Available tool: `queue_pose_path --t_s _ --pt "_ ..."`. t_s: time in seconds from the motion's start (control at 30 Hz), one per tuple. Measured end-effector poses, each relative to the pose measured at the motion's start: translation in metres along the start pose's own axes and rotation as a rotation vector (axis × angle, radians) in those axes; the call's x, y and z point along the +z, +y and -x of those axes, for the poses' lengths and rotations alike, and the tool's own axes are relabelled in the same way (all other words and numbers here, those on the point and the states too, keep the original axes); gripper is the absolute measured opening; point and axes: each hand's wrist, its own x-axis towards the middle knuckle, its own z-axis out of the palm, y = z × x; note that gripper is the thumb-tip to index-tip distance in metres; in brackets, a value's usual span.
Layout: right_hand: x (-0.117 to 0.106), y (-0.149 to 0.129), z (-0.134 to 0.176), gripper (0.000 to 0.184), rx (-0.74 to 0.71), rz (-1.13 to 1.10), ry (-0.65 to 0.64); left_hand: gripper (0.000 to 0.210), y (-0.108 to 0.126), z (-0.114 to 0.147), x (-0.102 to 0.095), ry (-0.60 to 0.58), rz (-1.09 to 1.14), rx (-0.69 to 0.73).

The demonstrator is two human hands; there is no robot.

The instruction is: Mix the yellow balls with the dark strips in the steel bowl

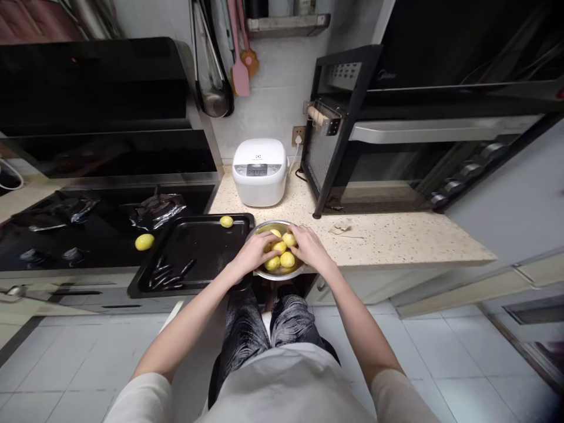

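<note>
A round metal bowl (278, 277) with several yellow lemons (287, 259) in it stands at the counter's front edge, right in front of me. My left hand (254, 252) reaches in over the left rim, its fingers and thumb curled round a lemon in the middle of the bowl. From the other side my right hand (309, 248) comes over the rim. Its fingers and thumb are bent round another lemon (289, 239) at the upper right of the heap. The fingers partly cover the fruit beneath them.
Left of the bowl lies a black baking tray (207, 249) with one lemon (226, 221) and dark, glossy shapes I cannot make out. Another lemon (144, 242) rests on the black stove (110, 255). Behind are a white rice cooker (259, 173) and, to the right, an oven (388, 170) under a rack.
</note>
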Motion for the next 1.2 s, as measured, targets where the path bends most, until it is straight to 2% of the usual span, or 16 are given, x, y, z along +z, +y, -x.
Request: queue_pose_path --t_s 0.17,0.37,0.63,0.8,0.97,1.2 --pt "-0.001 0.002 0.000 0.031 -0.031 -0.071 -0.004 0.023 0.001 -0.004 0.001 -0.026 -0.129 -0.074" --pt "0.006 0.004 0.000 0.036 -0.058 -0.047 0.027 0.024 0.010 -0.007 -0.003 -0.082 -0.273 -0.083" --pt "0.004 0.005 0.002 0.036 -0.025 -0.044 0.023 0.030 0.014 -0.008 0.000 -0.074 -0.148 -0.100" --pt "0.007 0.008 0.005 0.038 -0.017 -0.071 0.040 0.031 0.012 -0.010 -0.002 -0.079 -0.100 -0.037" --pt "0.009 0.010 0.004 0.040 -0.026 -0.097 0.046 0.030 0.010 -0.018 -0.001 -0.121 -0.153 0.001" --pt "0.009 0.013 0.005 0.034 -0.020 -0.159 0.059 0.025 0.013 -0.032 0.005 -0.186 -0.218 -0.038"
